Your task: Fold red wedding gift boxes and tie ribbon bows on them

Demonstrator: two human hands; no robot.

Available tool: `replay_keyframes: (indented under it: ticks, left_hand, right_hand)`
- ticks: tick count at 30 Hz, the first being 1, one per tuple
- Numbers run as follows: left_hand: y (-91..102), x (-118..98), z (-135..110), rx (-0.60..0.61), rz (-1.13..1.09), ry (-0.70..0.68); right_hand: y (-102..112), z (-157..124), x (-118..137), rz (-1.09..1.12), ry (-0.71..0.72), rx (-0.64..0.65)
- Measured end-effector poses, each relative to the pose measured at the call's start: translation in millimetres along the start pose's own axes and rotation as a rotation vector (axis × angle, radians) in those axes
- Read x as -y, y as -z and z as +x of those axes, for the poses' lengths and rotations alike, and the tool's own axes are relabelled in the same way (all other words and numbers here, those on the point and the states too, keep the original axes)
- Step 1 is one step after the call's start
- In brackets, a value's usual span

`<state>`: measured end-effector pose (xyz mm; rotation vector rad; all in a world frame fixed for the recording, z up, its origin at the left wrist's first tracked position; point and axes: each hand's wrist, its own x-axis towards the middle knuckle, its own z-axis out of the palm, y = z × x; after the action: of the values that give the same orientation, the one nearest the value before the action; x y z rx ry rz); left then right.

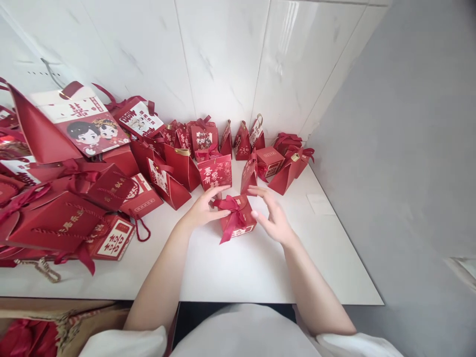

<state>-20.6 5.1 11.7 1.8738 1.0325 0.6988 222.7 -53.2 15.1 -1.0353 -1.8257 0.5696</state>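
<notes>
A small red gift box [244, 218] with a crimson ribbon bow [235, 210] on top rests on the white table, between my hands. My left hand [204, 208] is at the box's left side, thumb and fingers apart. Its thumb reaches the left loop of the bow; whether it presses on it I cannot tell. My right hand [273, 215] is open beside the box's right side, its fingers spread and curved toward it. Just behind the box stand a red printed gift box [216, 171] and a narrow triangular one [249, 173].
Many red gift boxes [70, 218] are heaped on the left of the white table [238, 277]. More stand along the tiled wall [223, 59]. A grey wall [401, 148] borders the right. Below the table's front left edge is a cardboard carton [92, 325] with red items.
</notes>
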Motion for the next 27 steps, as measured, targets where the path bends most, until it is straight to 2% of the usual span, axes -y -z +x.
replay_keyframes:
  ticks: [2,4,8,13,20,25,27]
  left_hand:
    - [-4.8,-2,1,-0.043,0.045,-0.044]
    - [-8.5,-6,1,-0.074,0.057,-0.048]
    - [-8.2,-13,-2,-0.015,0.04,0.012]
    - [-3.7,-15,-2,0.021,-0.04,0.017]
    - [-5.2,-7,2,0.047,-0.034,-0.066]
    - [-7.2,-1,5,-0.026,-0.074,-0.067]
    - [-9.6,0,7,-0.06,-0.155,-0.077]
  right_hand:
    - [-2,-6,0,-0.009,0.057,0.117]
    - [-3,-9,-3,-0.023,0.051,0.135]
    - [-4,-9,-12,0.016,-0.01,0.048]
    - [-8,-10,-21,0.068,-0.115,-0.078]
    - [-12,-8,-20,0.123,-0.288,-0.086]
    - [-13,-4,-19,0.277,-0.375,-0.132]
    - [-14,-4,-19,0.329,-0.391,-0.14]
